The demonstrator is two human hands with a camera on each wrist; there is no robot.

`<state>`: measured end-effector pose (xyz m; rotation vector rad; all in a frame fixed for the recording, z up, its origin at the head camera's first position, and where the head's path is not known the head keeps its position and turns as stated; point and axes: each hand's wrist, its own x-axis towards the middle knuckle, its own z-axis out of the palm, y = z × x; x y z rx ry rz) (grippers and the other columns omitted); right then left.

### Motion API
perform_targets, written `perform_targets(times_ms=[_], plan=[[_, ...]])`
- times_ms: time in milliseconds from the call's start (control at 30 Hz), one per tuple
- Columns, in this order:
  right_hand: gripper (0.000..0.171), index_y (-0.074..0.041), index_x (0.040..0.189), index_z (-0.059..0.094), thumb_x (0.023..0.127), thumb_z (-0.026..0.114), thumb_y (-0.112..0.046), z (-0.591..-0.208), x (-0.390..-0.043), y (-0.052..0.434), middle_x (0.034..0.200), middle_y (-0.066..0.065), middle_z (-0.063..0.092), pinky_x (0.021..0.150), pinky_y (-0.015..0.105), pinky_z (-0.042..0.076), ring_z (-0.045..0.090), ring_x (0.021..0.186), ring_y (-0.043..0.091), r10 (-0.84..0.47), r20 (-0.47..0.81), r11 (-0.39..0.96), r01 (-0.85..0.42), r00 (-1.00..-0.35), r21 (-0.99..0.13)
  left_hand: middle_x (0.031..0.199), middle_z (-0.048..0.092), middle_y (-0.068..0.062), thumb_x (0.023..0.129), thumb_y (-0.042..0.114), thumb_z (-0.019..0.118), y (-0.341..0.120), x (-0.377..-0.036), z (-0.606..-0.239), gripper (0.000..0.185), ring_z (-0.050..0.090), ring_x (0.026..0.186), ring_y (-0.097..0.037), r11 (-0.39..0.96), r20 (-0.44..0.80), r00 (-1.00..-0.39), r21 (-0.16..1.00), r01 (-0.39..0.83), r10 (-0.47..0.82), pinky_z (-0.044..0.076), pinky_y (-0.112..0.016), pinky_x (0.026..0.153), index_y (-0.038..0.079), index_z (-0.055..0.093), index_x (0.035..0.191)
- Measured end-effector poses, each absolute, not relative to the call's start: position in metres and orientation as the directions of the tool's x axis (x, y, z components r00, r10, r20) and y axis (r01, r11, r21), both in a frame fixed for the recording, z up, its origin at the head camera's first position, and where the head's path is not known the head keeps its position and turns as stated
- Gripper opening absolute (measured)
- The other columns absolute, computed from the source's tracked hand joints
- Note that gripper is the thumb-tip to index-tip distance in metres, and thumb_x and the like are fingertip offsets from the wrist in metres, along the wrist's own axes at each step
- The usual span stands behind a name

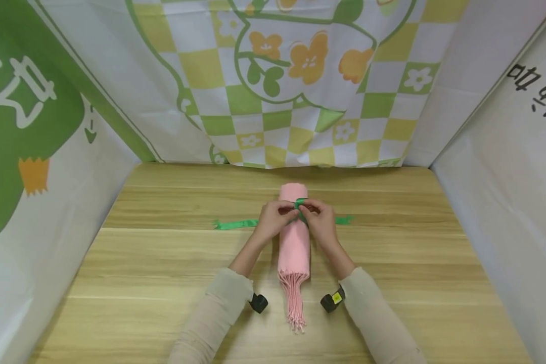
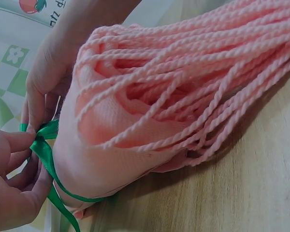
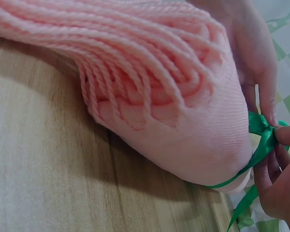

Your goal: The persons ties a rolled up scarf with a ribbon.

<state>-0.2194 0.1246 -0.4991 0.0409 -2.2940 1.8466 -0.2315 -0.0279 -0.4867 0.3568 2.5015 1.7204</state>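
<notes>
Hands: both meet on top of the rolled pink scarf point(image 1: 293, 237), fingertips facing, so the ribbon crossing sits between them.
Left hand point(image 1: 273, 220): fingers curled, pinching the green ribbon point(image 1: 300, 206) at the crossing; the grip holds the band tight against the roll.
Left ribbon tail point(image 1: 234, 224): lies flat on the wooden table point(image 1: 164, 263), running outward from the left hand; slack, apparently spare length.
Scarf: lies between the two hands, lengthwise away from the person; the ribbon circles it under the hands, which appears to keep the roll from loosening.
Fringe point(image 1: 294, 303): twisted pink strands trail from the near end of the roll, between the two forearms, and rest on the table.
Right hand point(image 1: 320, 220): fingers curled, pinching the ribbon opposite the left; the right wrist view shows the band wrapping under the roll point(image 3: 232, 181).
Right ribbon tail point(image 1: 344, 220): short end just beyond the right hand, on the table.
Backdrop point(image 1: 300, 91): printed checked cloth, well beyond both hands.
</notes>
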Motion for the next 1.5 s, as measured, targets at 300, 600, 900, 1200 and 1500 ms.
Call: perform_targets(times_ms=[300, 600, 900, 1200, 1500], plan=[[0.016, 0.006, 0.103, 0.073, 0.089, 0.071, 0.000, -0.498, -0.218, 0.125, 0.104, 0.023, 0.071, 0.081, 0.016, 0.051, 0.064, 0.097, 0.020, 0.114, 0.187, 0.225, -0.158, -0.976, -0.961, 0.103, 0.077, -0.011, 0.091, 0.019, 0.073, -0.026, -0.234, -0.489, 0.018, 0.070, 0.103, -0.026, 0.344, 0.047, -0.982, 0.933, 0.108, 0.182, 0.058, -0.034, 0.087, 0.005, 0.078, 0.100], [0.022, 0.007, 0.112, 0.069, 0.099, 0.061, -0.009, -0.505, -0.219, 0.132, 0.105, 0.019, 0.071, 0.072, 0.014, 0.055, 0.064, 0.081, 0.005, 0.132, -0.028, 0.079, 0.039, -0.991, -0.996, 0.105, 0.075, -0.017, 0.094, 0.013, 0.069, -0.025, -0.233, -0.491, 0.019, 0.070, 0.100, -0.030, 0.366, 0.079, -0.975, 0.918, 0.151, 0.206, 0.058, -0.038, 0.088, 0.000, 0.075, 0.106], [0.030, 0.007, 0.116, 0.068, 0.100, 0.061, -0.017, -0.499, -0.220, 0.133, 0.083, -0.006, 0.061, 0.065, 0.018, 0.048, 0.053, 0.069, 0.005, 0.055, -0.217, 0.023, 0.219, -0.975, -0.975, 0.098, 0.075, -0.016, 0.093, 0.008, 0.067, -0.024, -0.233, -0.493, 0.017, 0.072, 0.095, -0.027, 0.317, 0.044, -0.978, 0.942, 0.109, 0.203, 0.060, -0.031, 0.079, 0.000, 0.072, 0.107], [0.009, -0.004, 0.100, 0.064, 0.101, 0.056, -0.008, -0.490, -0.221, 0.126, 0.088, -0.004, 0.060, 0.068, 0.015, 0.047, 0.055, 0.078, 0.005, 0.029, -0.301, -0.272, 0.282, -0.953, -0.920, 0.100, 0.072, -0.017, 0.093, 0.008, 0.067, -0.022, -0.234, -0.492, 0.013, 0.069, 0.099, -0.028, 0.270, 0.014, -0.986, 0.961, 0.059, 0.165, 0.058, -0.035, 0.088, -0.001, 0.069, 0.103], [0.014, -0.007, 0.095, 0.055, 0.103, 0.044, -0.002, -0.492, -0.222, 0.125, 0.087, -0.002, 0.065, 0.075, 0.016, 0.048, 0.059, 0.083, 0.008, -0.017, -0.287, -0.520, 0.253, -0.958, -0.815, 0.096, 0.068, -0.007, 0.093, 0.001, 0.065, -0.022, -0.235, -0.495, 0.017, 0.061, 0.085, -0.010, 0.017, -0.074, -0.984, 0.997, -0.072, 0.162, 0.052, -0.019, 0.076, -0.007, 0.066, 0.108]])
